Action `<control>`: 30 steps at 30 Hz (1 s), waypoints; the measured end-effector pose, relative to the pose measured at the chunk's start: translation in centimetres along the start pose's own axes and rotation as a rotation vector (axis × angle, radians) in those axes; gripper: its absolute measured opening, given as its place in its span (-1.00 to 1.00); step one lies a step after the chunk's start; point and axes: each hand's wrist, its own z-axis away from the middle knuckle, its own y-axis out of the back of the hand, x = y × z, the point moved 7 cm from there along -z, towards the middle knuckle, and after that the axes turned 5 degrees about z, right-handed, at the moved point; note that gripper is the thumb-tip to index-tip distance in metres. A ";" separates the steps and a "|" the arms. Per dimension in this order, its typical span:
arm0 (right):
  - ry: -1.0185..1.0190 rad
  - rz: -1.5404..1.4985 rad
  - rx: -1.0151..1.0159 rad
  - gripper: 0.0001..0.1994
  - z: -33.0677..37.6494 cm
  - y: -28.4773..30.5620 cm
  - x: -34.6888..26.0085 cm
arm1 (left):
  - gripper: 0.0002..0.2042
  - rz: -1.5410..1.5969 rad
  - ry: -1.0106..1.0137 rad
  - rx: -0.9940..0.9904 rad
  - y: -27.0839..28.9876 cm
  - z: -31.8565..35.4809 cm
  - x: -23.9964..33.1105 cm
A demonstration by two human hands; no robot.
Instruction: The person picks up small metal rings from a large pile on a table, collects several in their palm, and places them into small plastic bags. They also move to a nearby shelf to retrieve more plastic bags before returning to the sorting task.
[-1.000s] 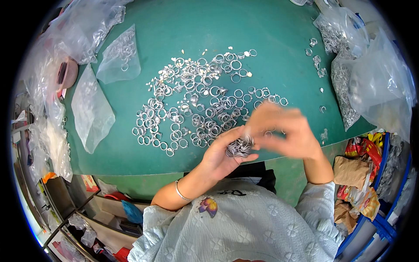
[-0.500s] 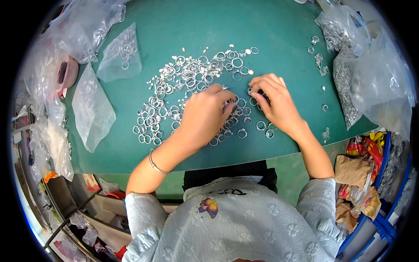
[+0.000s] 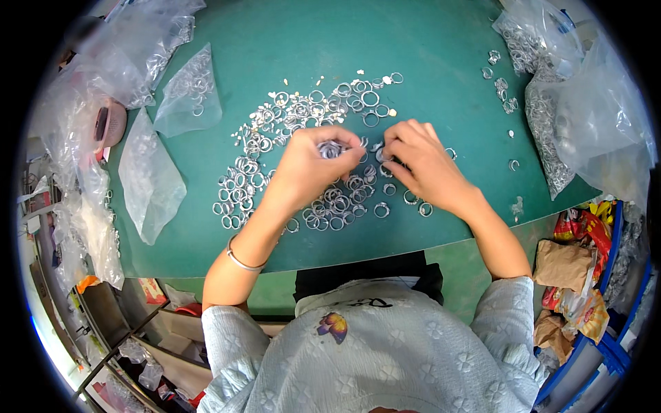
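From my remote view, the sorting looks far from finished: most of the metal rings (image 3: pixel 303 165) lie loose in a wide scatter on the green tabletop (image 3: pixel 427 41), spreading away from both hands on the far side and also under and just near the wrists. Off to the left of the left hand (image 3: pixel 306 168) lie two flat clear bags (image 3: pixel 148 179) with a few rings in them, and well to the right of the right hand (image 3: pixel 420 165) stands a fuller bag (image 3: pixel 585 131), so some lots seem to be packed, but I judge the bulk is left to go through. The left hand is curled, fingers drawn together on a small bunch of rings (image 3: pixel 333 149) pinched at its fingertips, held just above the pile. The right hand is bent with its fingers closed down at the near edge of the pile, just beside the left fingertips; it touches or pinches a ring there, though the knuckles hide the tips and I cannot tell if it really grips anything. A thin bangle (image 3: pixel 242 260) sits on the left wrist, behind the hand.
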 end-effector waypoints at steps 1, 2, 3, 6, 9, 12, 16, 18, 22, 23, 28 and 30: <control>-0.050 -0.061 0.010 -0.89 0.1 0.4 0.4 | -0.92 0.216 0.217 -0.031 0.0 0.6 -1.0; -0.055 -0.073 0.022 -0.89 0.2 0.7 0.7 | -0.89 0.327 0.261 -0.030 0.0 1.1 -1.2; -0.061 -0.084 0.034 -0.89 0.2 1.1 1.2 | -0.89 0.423 0.273 -0.042 0.1 1.4 -1.5; -0.141 -0.286 0.118 -0.89 0.5 1.8 1.7 | -0.87 0.722 0.299 -0.099 -0.6 2.3 -2.7; -0.205 -0.380 0.139 -0.89 0.5 2.0 1.6 | -0.86 0.946 0.318 -0.231 -2.1 3.5 -3.4; -0.234 -0.385 0.154 -0.89 0.6 2.1 0.5 | -0.83 1.039 0.347 -0.228 -3.4 4.0 -3.8; -0.114 -0.225 0.200 -0.88 0.2 1.6 -0.5 | -0.78 1.267 0.375 -0.215 -4.1 4.8 -3.5; -0.061 -0.059 0.162 -0.86 -0.4 0.5 -1.0 | -0.78 1.313 0.368 -0.222 -4.2 5.3 -3.5; -0.003 0.186 0.051 -0.86 -0.8 -1.2 -1.6 | -0.81 1.212 0.349 -0.151 -3.9 6.5 -3.7; 0.008 0.216 0.043 -0.87 -0.7 -1.5 -1.5 | -0.82 1.172 0.310 -0.167 -3.7 6.6 -3.7; -0.040 0.052 0.116 -0.87 -0.7 -0.3 -0.9 | -0.82 1.033 0.187 -0.171 -3.3 7.4 -4.1; -0.080 -0.126 0.173 -0.86 -0.5 0.8 -0.4 | -0.70 0.929 0.184 -0.111 -3.4 7.4 -3.7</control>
